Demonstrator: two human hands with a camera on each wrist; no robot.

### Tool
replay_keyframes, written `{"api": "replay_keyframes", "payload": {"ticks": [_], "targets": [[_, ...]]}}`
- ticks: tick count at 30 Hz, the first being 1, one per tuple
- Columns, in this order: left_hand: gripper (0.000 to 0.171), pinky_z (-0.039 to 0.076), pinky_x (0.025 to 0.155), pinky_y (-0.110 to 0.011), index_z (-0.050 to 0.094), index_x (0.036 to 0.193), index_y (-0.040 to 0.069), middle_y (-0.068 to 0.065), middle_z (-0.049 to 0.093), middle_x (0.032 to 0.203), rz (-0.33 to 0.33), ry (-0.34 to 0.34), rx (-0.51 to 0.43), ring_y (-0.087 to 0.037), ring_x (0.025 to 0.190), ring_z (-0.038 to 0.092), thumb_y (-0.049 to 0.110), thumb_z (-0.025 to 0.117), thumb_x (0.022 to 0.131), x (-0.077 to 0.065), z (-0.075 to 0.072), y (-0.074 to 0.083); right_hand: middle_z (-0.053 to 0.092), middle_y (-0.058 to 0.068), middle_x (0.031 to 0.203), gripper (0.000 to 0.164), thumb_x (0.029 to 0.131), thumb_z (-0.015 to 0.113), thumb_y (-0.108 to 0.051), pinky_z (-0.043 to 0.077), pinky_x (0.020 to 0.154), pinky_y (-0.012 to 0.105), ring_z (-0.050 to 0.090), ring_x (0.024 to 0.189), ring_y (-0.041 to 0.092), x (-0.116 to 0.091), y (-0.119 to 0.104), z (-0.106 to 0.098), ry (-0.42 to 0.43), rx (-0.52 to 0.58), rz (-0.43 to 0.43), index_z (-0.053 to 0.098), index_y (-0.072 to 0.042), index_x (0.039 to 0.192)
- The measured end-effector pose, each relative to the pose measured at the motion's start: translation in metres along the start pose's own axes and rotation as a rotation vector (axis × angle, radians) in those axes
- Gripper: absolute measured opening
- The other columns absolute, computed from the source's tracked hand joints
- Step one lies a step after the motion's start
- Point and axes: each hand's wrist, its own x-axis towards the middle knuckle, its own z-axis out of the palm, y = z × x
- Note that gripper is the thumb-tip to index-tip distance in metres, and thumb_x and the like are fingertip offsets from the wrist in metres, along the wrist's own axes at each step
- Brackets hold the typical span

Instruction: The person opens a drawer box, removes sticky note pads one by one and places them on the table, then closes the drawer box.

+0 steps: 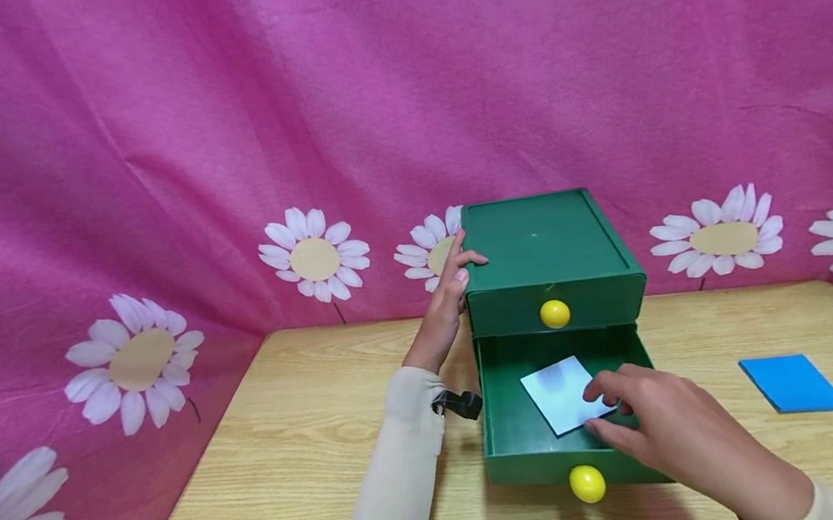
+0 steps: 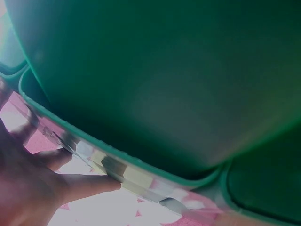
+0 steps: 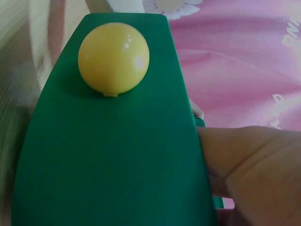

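Note:
A green two-drawer chest (image 1: 535, 240) has its lower drawer (image 1: 509, 443) pulled out; the upper one is closed. Inside the lower drawer a thin pale blue square (image 1: 559, 397), like a card or note pad, lies askew. Over its right corner is my right hand (image 1: 673, 419), fingers loosely bent, thumb and index finger apart. Whether the fingertips touch the square is unclear; the right wrist view hides it behind the drawer front (image 3: 113, 155). My left hand (image 1: 450, 298) rests against the chest's left side, one fingertip over the top edge.
To the right a blue square (image 1: 795, 383) lies on the wooden table (image 1: 326, 419). Yellow round knobs stick out from the upper drawer front (image 1: 555, 314) and the lower one. A pink cloth (image 1: 400, 86) with daisies hangs behind the table.

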Motion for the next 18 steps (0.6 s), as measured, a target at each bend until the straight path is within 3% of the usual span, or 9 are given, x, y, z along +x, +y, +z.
{"api": "replay_keyframes", "payload": {"ticks": [8, 13, 18], "targets": [[0.038, 0.022, 0.105, -0.065, 0.041, 0.132, 0.008, 0.003, 0.001, 0.162, -0.006, 0.006, -0.012, -0.022, 0.145, 0.008, 0.026, 0.029, 0.101, 0.0, 0.0, 0.003, 0.062, -0.004, 0.083, 0.028, 0.073, 0.083, -0.028, 0.049, 0.06, 0.033, 0.058, 0.075, 0.013, 0.011, 0.0, 0.001, -0.026, -0.032, -0.018, 0.069, -0.019, 0.096], [0.039, 0.02, 0.105, -0.067, 0.041, 0.132, 0.008, 0.004, 0.001, 0.162, -0.008, 0.005, -0.007, -0.021, 0.145, 0.007, 0.026, 0.029, 0.101, 0.0, 0.001, 0.002, 0.057, -0.004, 0.081, 0.038, 0.071, 0.084, -0.036, 0.043, 0.057, 0.029, 0.051, 0.073, 0.013, 0.019, 0.002, 0.001, -0.044, -0.053, -0.056, 0.069, -0.019, 0.101], [0.038, 0.022, 0.104, -0.065, 0.043, 0.132, 0.01, 0.009, 0.003, 0.162, 0.008, 0.024, -0.01, -0.019, 0.145, 0.009, 0.029, 0.029, 0.101, 0.005, 0.0, -0.017, 0.054, 0.0, 0.083, 0.055, 0.068, 0.083, -0.047, 0.044, 0.056, 0.03, 0.048, 0.074, 0.016, 0.026, 0.003, 0.003, -0.08, -0.081, -0.039, 0.065, -0.015, 0.108]]}}
